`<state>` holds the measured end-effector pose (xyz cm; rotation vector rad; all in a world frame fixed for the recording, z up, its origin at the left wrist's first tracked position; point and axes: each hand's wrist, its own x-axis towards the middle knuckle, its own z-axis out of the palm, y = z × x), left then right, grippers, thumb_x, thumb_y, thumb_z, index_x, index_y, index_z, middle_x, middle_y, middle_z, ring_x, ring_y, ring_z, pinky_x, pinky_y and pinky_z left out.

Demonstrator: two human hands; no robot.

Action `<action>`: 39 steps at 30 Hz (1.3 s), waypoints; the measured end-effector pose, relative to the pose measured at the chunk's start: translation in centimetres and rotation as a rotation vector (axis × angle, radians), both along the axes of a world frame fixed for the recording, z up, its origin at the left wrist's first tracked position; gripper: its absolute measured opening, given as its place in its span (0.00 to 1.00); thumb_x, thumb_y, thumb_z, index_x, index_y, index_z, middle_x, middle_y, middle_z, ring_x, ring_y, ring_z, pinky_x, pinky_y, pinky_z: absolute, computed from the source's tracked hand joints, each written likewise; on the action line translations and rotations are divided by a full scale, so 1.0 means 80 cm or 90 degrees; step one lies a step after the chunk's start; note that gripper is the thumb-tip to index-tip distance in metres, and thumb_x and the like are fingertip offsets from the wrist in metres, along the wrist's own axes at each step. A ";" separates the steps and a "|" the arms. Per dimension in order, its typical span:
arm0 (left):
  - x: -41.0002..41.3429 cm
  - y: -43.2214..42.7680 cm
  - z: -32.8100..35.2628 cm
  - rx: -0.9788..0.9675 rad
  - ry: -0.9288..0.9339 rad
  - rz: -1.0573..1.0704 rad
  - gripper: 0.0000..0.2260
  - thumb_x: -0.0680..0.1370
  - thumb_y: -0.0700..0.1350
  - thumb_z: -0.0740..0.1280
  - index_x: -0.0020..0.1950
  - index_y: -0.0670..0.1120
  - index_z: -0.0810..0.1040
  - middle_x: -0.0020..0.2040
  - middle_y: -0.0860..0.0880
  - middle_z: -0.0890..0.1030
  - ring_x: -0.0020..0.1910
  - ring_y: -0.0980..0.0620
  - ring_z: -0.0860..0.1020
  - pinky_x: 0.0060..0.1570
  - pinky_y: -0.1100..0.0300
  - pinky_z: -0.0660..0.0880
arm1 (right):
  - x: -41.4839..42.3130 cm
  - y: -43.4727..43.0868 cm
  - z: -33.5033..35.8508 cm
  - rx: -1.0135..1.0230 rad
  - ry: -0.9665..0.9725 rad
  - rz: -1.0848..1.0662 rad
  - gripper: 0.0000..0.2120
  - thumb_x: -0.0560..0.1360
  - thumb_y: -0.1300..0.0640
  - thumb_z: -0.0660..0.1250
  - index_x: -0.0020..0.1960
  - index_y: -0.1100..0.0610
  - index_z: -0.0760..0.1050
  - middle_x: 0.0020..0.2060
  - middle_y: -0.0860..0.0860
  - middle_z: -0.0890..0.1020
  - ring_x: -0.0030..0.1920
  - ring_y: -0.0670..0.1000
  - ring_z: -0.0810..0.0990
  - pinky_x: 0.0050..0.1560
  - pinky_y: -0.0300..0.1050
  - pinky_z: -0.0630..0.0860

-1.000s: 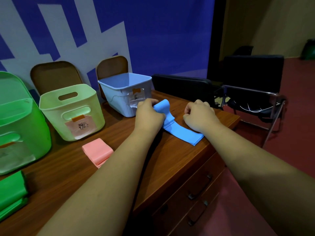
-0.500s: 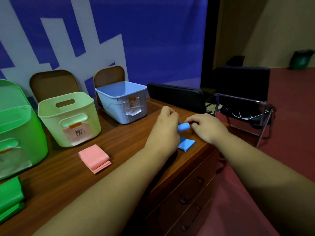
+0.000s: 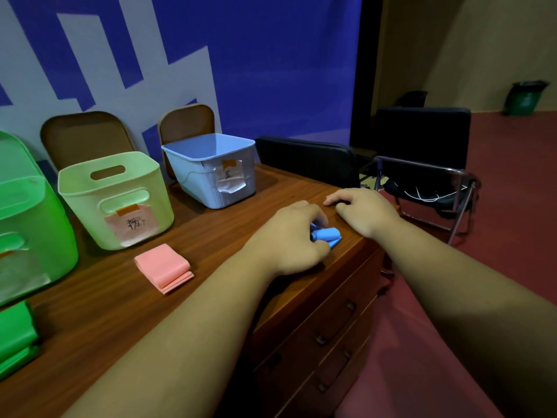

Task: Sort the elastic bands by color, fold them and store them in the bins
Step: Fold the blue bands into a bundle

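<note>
The folded blue band could spring open if the one-handed grip slackens on the way to the pale blue bin. It also lies near the desk's right front edge and could slip off.

The left hand curls fingers and thumb around it, hiding most of it. The right hand rests just beside it on the wood, fingers loosely bent, holding nothing. The band shows as a small, matte, sky-blue bundle, doubled over with rounded folds.

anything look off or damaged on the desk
The label on the blue bin is curling loose at its bottom edge. Nothing else stands out.
</note>
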<state>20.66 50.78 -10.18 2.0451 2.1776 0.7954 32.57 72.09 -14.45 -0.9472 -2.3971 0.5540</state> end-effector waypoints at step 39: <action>-0.061 0.001 -0.015 -0.016 -0.178 -0.075 0.17 0.76 0.56 0.77 0.63 0.63 0.82 0.68 0.64 0.74 0.70 0.60 0.71 0.73 0.50 0.68 | 0.000 -0.006 -0.001 -0.006 0.019 -0.043 0.18 0.79 0.51 0.60 0.57 0.35 0.85 0.66 0.39 0.83 0.69 0.46 0.78 0.73 0.53 0.74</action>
